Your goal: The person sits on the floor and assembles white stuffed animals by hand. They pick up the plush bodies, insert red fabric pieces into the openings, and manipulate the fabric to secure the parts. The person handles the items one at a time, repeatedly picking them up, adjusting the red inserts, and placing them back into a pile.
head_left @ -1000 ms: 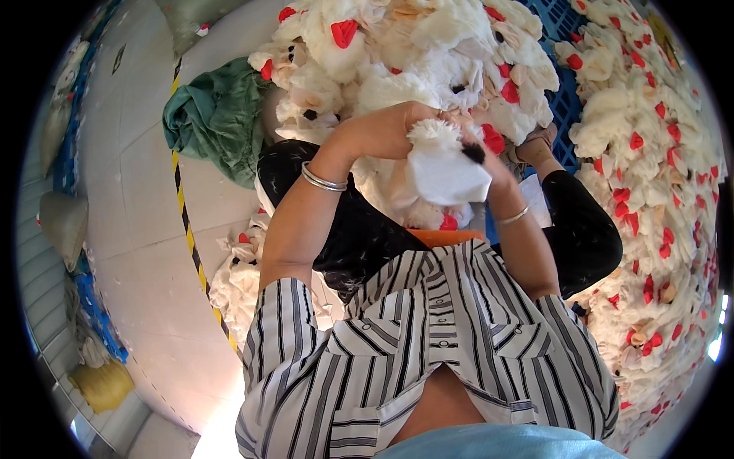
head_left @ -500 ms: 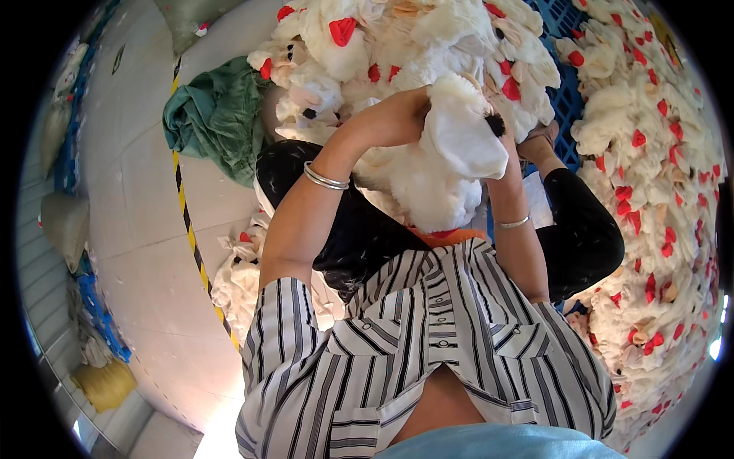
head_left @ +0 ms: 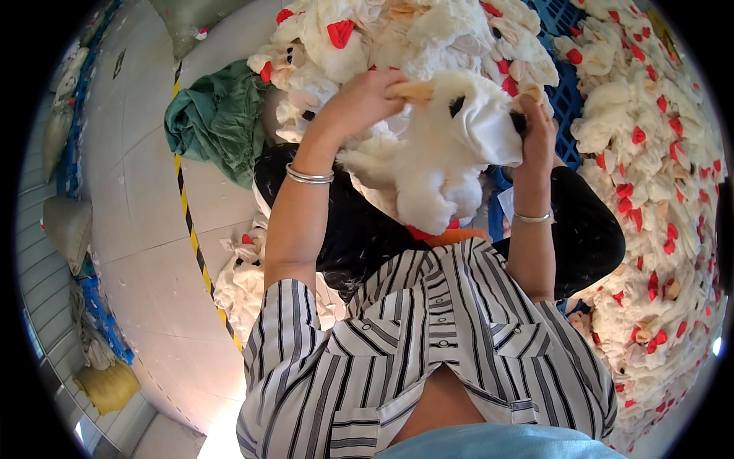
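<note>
Between my hands hangs a limp white plush toy skin (head_left: 451,141) with black patches on its head and a peach-coloured ear. My left hand (head_left: 375,99) pinches the ear at its left side. On the other side, my right hand (head_left: 538,131) grips the head's edge, beside a black patch and another pale ear. The furry body droops toward my lap, over a bit of red and orange cloth (head_left: 457,236). Directly beyond it lies a heap of similar white plush skins (head_left: 428,38) with red pieces.
A second large heap of white and red plush skins (head_left: 642,191) fills the right side, next to a blue plastic crate (head_left: 564,84). Green cloth (head_left: 218,122) lies at the left, by black-and-yellow floor tape (head_left: 191,229). More skins (head_left: 243,279) rest by my left hip. Sacks (head_left: 67,229) line the left wall.
My hands have moved apart, the left leftward onto the ear, the right outward. The toy's head has turned and spread, so both black patches and the left ear now show.
</note>
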Demonstrator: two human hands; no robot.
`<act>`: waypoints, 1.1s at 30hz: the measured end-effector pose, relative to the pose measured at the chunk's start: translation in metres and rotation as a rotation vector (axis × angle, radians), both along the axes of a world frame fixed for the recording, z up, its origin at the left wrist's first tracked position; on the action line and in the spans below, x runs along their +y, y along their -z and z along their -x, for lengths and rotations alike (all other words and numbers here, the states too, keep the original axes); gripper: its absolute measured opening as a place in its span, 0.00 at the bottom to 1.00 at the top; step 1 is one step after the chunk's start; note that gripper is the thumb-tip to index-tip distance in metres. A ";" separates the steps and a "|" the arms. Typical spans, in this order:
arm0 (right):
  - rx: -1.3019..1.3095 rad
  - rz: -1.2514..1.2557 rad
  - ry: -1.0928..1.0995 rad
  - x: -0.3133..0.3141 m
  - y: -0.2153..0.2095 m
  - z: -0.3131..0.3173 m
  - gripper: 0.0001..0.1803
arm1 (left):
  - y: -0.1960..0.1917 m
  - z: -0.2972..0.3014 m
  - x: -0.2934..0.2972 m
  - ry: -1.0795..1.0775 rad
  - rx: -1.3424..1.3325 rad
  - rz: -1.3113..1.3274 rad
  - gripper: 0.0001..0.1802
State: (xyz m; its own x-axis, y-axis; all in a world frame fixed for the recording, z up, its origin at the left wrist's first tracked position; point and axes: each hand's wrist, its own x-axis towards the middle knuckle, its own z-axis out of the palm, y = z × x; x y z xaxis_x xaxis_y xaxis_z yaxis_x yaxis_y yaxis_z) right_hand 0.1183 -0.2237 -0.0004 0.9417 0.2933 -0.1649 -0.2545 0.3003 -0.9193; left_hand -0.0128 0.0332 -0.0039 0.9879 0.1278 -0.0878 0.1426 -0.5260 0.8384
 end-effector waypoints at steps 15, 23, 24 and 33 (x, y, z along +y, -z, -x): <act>0.038 -0.109 -0.315 -0.006 -0.018 0.003 0.07 | -0.004 0.009 0.024 -0.200 -0.540 0.768 0.12; -0.135 0.093 -0.080 -0.008 -0.011 -0.003 0.10 | -0.020 0.018 0.022 -0.057 -0.362 0.430 0.09; -0.081 0.025 -0.227 -0.008 -0.014 0.004 0.11 | -0.022 0.019 0.023 -0.038 -0.336 0.420 0.08; -0.240 -0.106 0.121 -0.018 -0.036 -0.018 0.09 | -0.006 0.026 0.064 -0.356 -0.091 0.172 0.08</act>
State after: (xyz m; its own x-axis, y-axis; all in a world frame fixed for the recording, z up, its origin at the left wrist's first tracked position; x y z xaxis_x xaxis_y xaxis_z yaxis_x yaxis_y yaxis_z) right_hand 0.1368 -0.2418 0.0352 0.9794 0.1799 0.0922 0.0099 0.4129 -0.9107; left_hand -0.0384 0.0976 0.0021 0.8893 0.4544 -0.0516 0.2112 -0.3081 0.9276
